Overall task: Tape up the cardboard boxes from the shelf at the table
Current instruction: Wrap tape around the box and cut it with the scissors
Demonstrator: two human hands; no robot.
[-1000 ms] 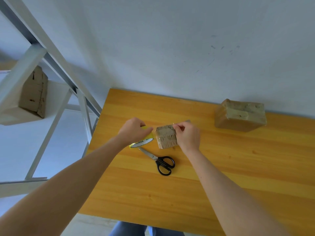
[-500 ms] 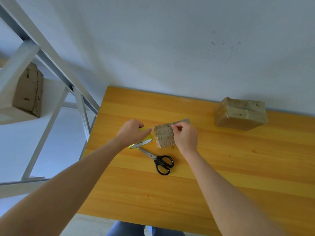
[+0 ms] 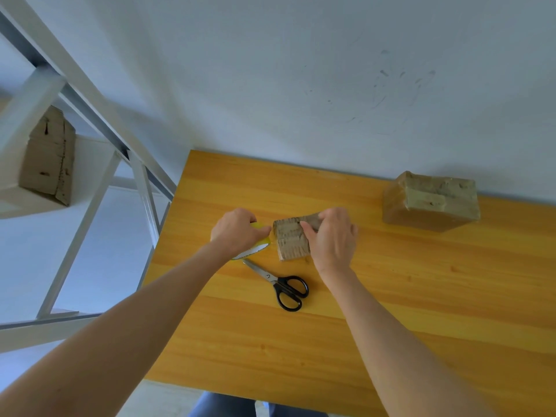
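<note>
Orange-yellow wood of the table [image 3: 270, 356] up front, black-handled scissors [image 3: 282, 288] lying flat on it, and just beyond them the left hand [image 3: 236, 233] is wrapped round a yellow tape dispenser [image 3: 259, 246], toothed edge showing under the knuckles, tight against the left side of the small cardboard box [image 3: 291, 242] sitting mid-table. The right hand [image 3: 332, 237] has its fingers curled over that box's right end, thumb across the top. Farther back by the wall [image 3: 301, 85] a taped box [image 3: 430, 203] rests on the table's right, and off left another cardboard box [image 3: 48, 158] stands on the white shelf [image 3: 27, 203]
</note>
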